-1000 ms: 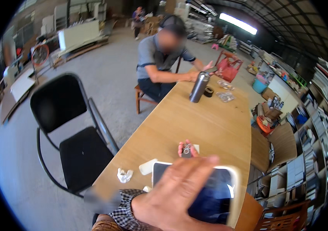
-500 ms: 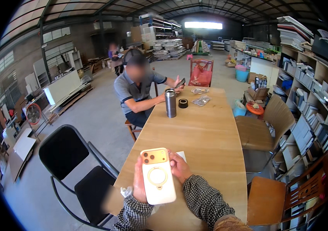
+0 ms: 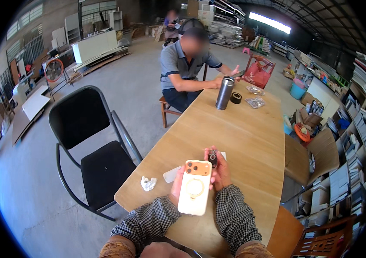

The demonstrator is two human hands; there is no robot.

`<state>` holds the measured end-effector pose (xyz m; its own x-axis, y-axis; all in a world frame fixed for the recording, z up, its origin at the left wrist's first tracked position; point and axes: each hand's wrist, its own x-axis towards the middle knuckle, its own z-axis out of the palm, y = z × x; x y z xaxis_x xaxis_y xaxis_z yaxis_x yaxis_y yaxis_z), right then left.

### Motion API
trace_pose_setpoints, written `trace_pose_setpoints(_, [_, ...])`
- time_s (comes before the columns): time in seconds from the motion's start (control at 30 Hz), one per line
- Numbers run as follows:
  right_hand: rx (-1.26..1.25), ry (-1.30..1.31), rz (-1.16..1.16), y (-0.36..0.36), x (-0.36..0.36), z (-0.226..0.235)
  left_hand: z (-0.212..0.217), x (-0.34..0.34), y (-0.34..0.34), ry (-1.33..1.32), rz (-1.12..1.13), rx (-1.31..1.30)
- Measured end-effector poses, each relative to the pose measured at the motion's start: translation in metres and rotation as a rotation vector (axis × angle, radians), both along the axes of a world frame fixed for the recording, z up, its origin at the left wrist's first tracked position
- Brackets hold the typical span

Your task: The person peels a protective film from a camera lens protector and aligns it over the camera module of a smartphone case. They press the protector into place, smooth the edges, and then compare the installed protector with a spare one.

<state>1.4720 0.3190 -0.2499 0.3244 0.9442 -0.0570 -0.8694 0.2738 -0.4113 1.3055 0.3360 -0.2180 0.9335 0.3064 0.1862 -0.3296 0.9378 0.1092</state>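
Above the counter [image 3: 243, 142], a phone [image 3: 195, 186] is being clasped by both hands, left hand [image 3: 177, 185] and right hand [image 3: 220, 172], each grip clamped on it.

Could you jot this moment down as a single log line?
left hand: holds phone upright | right hand: pinches small dark part beside phone | table: crumpled tissue, steel flask, tape roll

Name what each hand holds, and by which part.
The left hand grips the phone by its left edge; the right hand steadies its right edge and pinches a small dark object.

Both hands [image 3: 200, 180] raised together, fingers curled, forearms converging.
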Motion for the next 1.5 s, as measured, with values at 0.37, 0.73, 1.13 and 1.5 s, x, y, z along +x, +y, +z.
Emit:
trace_pose_setpoints(0.37, [-0.059,0.036,-0.055,0.004,-0.002,0.003,0.000,-0.005,0.007,0.009,0.047,-0.037])
trace_pose_setpoints(0.73, [0.088,-0.058,0.003,0.008,0.010,-0.015,0.015,-0.002,0.003,0.061,0.102,0.006])
trace_pose_setpoints(1.13, [0.028,-0.032,-0.102,0.012,0.007,-0.016,0.011,0.001,-0.002,0.167,0.175,0.165])
trace_pose_setpoints(1.5, [0.007,-0.013,-0.102,0.010,0.006,-0.007,0.005,0.002,-0.011,0.170,0.145,0.208])
